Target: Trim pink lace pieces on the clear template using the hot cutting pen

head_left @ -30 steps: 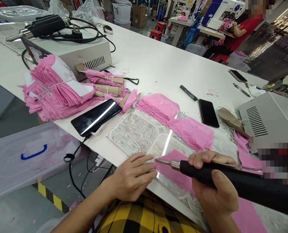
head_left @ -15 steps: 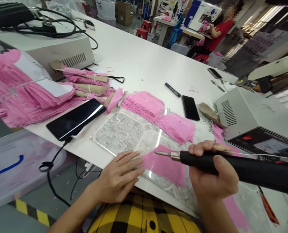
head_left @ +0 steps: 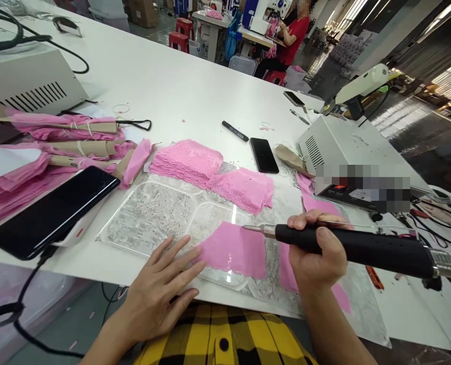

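Note:
My right hand (head_left: 316,256) grips a black corded tool (head_left: 370,249) with a pointed metal tip. The tip is over the upper edge of a pink fabric piece (head_left: 233,253); whether it touches cannot be told. My left hand (head_left: 164,289) lies flat with its fingers spread, fingertips at the left edge of that fabric. Beneath the fabric is a clear plastic template (head_left: 149,218), its surface marked and scuffed. Two stacks of pink fabric pieces, a left stack (head_left: 185,162) and a right stack (head_left: 244,188), sit just behind the template.
Left of the template are a large phone (head_left: 58,208) on a cable and tied pink bundles (head_left: 76,126). A marker (head_left: 235,131) and another phone (head_left: 264,155) lie beyond the stacks. Grey vented boxes (head_left: 362,147) flank the area. A person in red (head_left: 296,40) sits at a sewing machine.
My view has swung right, so the table's things appear farther left. The tool tip now lies at the fabric's upper edge rather than farther inside it. My left fingers are spread wider.

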The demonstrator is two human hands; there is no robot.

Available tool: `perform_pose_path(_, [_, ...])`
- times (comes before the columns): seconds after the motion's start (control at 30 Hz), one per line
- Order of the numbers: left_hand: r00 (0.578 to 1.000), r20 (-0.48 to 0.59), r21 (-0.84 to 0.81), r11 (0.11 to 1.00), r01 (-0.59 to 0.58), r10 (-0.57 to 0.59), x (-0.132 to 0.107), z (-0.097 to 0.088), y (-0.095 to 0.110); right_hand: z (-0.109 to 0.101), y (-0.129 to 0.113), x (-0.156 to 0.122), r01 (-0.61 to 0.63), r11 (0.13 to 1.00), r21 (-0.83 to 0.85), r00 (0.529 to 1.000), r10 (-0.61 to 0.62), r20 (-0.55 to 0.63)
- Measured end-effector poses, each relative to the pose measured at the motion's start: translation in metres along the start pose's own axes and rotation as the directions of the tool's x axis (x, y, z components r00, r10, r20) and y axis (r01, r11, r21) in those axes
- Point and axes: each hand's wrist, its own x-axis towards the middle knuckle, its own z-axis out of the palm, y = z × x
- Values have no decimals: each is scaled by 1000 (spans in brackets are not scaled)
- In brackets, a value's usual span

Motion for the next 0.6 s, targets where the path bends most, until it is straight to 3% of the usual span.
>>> perform_pose_path(0.6, [999,-29,-39,999,15,-16,-2,0,2,4,8,-1,12,999,-39,995,-8,96])
